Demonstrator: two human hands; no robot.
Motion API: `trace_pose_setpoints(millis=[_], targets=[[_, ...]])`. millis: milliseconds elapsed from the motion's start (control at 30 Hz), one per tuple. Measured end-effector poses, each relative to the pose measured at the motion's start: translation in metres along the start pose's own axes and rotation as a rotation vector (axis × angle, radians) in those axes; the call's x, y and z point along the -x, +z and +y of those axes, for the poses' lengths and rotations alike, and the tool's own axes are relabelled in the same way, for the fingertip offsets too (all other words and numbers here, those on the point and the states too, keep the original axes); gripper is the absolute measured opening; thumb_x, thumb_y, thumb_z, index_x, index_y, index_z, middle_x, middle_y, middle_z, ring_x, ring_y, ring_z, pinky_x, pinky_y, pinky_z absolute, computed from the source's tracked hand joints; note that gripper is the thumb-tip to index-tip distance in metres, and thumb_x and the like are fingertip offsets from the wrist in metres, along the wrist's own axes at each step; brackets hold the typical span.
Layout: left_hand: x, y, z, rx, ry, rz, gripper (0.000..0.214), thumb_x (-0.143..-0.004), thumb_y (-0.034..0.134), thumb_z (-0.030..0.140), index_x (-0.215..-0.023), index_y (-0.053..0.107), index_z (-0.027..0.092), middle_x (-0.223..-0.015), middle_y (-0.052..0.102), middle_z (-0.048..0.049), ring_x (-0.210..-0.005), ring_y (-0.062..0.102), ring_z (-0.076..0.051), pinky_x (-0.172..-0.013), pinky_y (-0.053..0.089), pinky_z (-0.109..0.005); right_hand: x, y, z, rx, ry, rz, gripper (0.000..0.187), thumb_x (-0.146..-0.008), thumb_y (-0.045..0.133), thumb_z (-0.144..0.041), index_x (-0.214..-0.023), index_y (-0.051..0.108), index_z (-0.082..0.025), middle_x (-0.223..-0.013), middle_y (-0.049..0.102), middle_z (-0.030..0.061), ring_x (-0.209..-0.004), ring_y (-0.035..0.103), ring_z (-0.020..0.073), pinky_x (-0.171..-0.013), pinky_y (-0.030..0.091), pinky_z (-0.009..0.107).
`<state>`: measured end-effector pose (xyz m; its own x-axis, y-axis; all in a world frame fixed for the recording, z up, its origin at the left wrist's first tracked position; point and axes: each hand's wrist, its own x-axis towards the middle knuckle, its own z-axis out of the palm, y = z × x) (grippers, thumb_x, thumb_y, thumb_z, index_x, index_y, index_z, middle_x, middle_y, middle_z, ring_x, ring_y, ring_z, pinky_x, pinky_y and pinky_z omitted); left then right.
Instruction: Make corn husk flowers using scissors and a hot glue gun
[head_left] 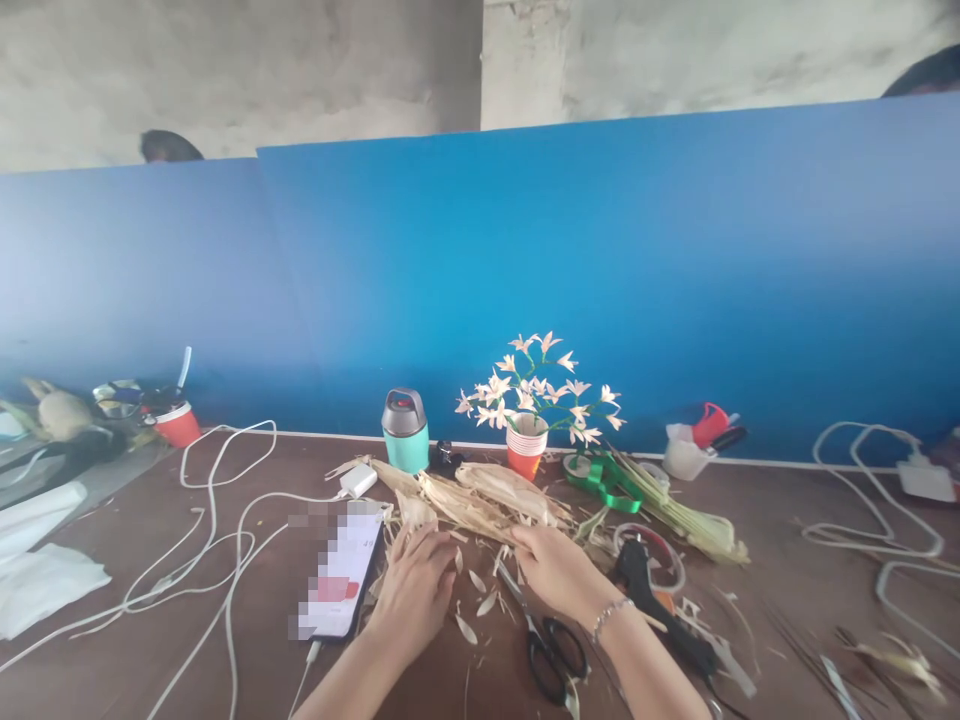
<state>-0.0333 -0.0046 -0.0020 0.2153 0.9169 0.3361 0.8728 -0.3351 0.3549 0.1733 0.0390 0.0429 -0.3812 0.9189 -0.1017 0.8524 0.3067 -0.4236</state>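
Dried corn husks lie in a loose pile in front of me. My left hand rests palm down at the pile's near left side, fingers stretched over a pale piece of husk. At the right end, my right hand has its fingers curled in around the tip of a husk; the fingertips are partly hidden. Black-handled scissors lie between my forearms, blades pointing at the pile. Small cut husk petals are scattered between the hands. Behind the pile, white husk flowers on green stems stand in stacked paper cups.
A phone on its cable lies left of my left hand, below a turquoise flask. Right of my right hand are a black glue gun, green tape and a husk bundle. A blue partition stands behind.
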Motion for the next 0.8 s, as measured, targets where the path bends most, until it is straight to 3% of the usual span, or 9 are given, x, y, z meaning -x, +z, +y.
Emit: trace_pose_setpoints(millis=[100,267,367,633,800], targets=[[-0.001,0.001,-0.004,-0.021,-0.002,0.007,0.034,-0.079,0.045,0.007,-0.101,0.066,0.024,-0.115,0.066,-0.0053,-0.119,0.05,-0.026,-0.106,0.028,-0.053,0.0,0.007,0.002,0.039,-0.003,-0.089,0.031,-0.079,0.039,-0.008,-0.086,0.068,-0.02,-0.09,0.071,0.008,-0.088,0.065,0.0226,-0.069,0.041,0.029],[-0.003,0.002,-0.008,-0.037,0.03,0.013,0.043,-0.078,0.041,0.002,-0.108,0.063,0.023,-0.11,0.068,-0.0064,-0.116,0.053,-0.026,-0.105,0.03,-0.053,-0.001,0.011,0.003,0.083,0.06,-0.081,0.044,-0.078,0.041,-0.006,-0.113,0.062,-0.02,-0.109,0.068,0.0118,-0.102,0.062,0.0257,-0.078,0.043,0.032],[-0.004,0.002,-0.007,-0.039,0.028,0.01,0.039,-0.08,0.042,0.004,-0.106,0.063,0.023,-0.109,0.068,-0.0058,-0.117,0.052,-0.026,-0.106,0.028,-0.054,-0.001,0.008,0.004,0.093,0.088,-0.075,0.045,-0.079,0.04,-0.007,-0.118,0.059,-0.019,-0.113,0.067,0.0129,-0.104,0.061,0.0273,-0.081,0.043,0.035],[-0.009,0.007,0.0,-0.131,0.087,-0.045,0.025,-0.081,0.044,0.009,-0.087,0.064,0.022,-0.121,0.062,-0.0056,-0.127,0.042,-0.025,-0.109,0.021,-0.055,-0.001,-0.004,0.012,0.053,0.145,-0.004,0.036,-0.082,0.038,-0.011,-0.106,0.065,-0.018,-0.107,0.068,0.0118,-0.104,0.06,0.0275,-0.081,0.044,0.035],[-0.011,0.009,-0.001,-0.119,0.049,-0.054,0.031,-0.081,0.045,0.011,-0.105,0.06,0.021,-0.12,0.063,-0.0063,-0.126,0.043,-0.025,-0.11,0.02,-0.055,-0.001,-0.006,0.009,0.071,0.138,0.009,0.033,-0.082,0.038,-0.012,-0.098,0.066,-0.019,-0.101,0.07,0.0103,-0.099,0.062,0.0264,-0.078,0.043,0.033]])
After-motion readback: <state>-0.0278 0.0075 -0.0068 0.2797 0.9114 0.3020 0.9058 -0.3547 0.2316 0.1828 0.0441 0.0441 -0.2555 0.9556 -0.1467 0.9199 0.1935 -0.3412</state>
